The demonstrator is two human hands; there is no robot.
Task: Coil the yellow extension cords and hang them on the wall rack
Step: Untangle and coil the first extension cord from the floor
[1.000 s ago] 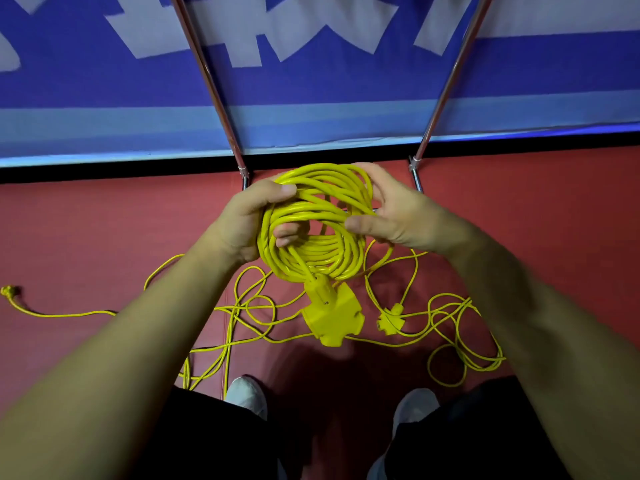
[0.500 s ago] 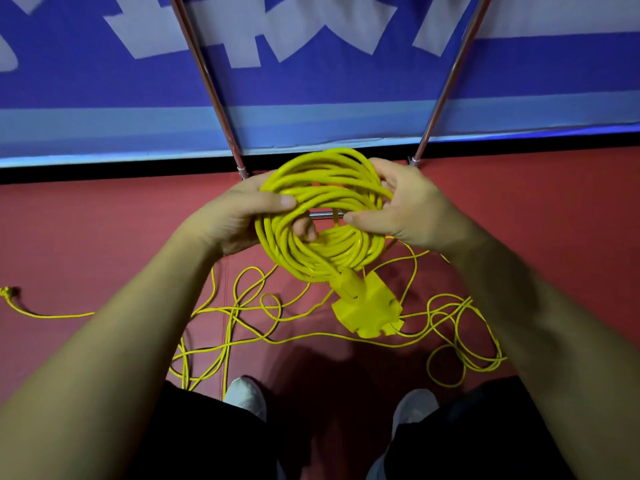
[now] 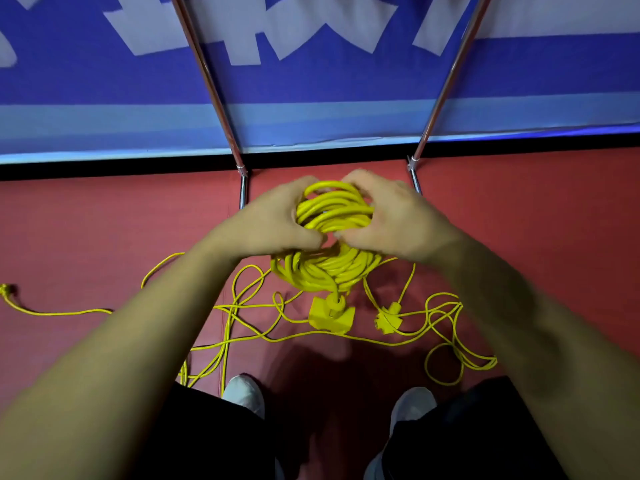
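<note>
From the head camera I am looking down at both forearms reaching out over a red floor (image 3: 104, 220). The coiled yellow cord (image 3: 332, 268) is held up in the air between the two hands, in front of the base of a blue banner (image 3: 311, 81) with pale lettering.

My left hand (image 3: 277, 223) grips the left side of the coil, its fingers curled round the bundled loops. My right hand (image 3: 391, 220) grips the right side the same way, fingers wrapped over the top strands and thumb tucked in near the coil's middle. The two hands sit close together, nearly touching at the thumbs. A yellow socket block (image 3: 330, 315) hangs from the bottom of the coil on a short tail of cord.

Below, a loose yellow cord (image 3: 225, 344) lies sprawled on the floor in tangled loops, running from left to right under the coil. A smaller yellow connector (image 3: 388, 318) lies among the loops on the right, and a plug end (image 3: 5, 291) lies far out at the left edge.

Two slanted metal poles (image 3: 207, 81) (image 3: 450, 74) come down across the banner to the floor just beyond the hands. Two white shoes (image 3: 244, 393) (image 3: 412, 405) show at the bottom, either side of a dark shadow.
</note>
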